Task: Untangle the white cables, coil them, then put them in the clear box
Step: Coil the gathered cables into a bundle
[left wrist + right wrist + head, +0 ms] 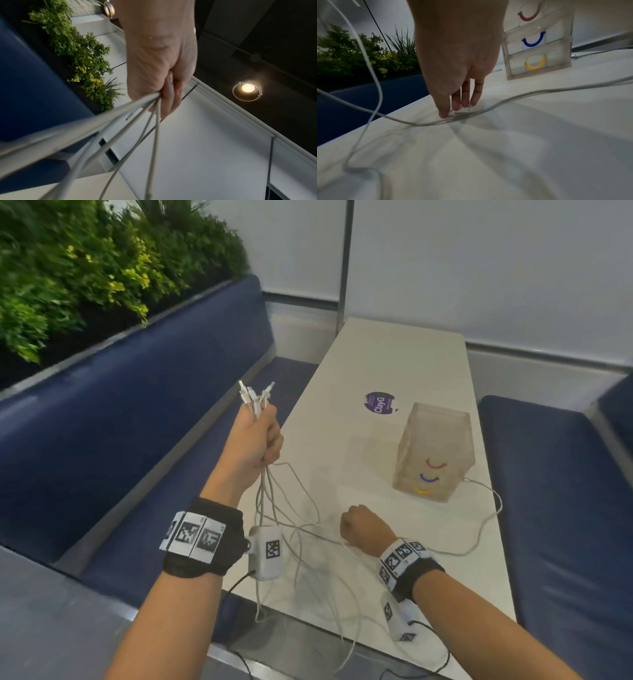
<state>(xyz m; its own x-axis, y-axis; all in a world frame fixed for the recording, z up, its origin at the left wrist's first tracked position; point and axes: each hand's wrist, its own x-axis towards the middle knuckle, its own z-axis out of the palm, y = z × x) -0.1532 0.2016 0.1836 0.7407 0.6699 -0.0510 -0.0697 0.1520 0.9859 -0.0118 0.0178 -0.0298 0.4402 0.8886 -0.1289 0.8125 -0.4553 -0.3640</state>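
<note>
My left hand [260, 436] is raised over the table's left edge and grips a bundle of white cables [274, 508]. Their plug ends [253, 395] stick up above the fist. The strands hang down and spread in a loose tangle over the near table; the left wrist view shows the cables [106, 129] fanning out below the hand [164, 81]. My right hand [359, 525] is down on the table, its fingertips [464, 104] bunched on a cable [539, 92] where strands cross. The clear box [433, 453], with red, blue and yellow handles, stands upright beyond that hand [458, 105].
The white table [394, 364] carries a round purple sticker [379, 402] behind the box. One cable loops past the box's right side [493, 508] near the table edge. Blue benches [137, 440] flank the table, with a planter [68, 268] behind the left one.
</note>
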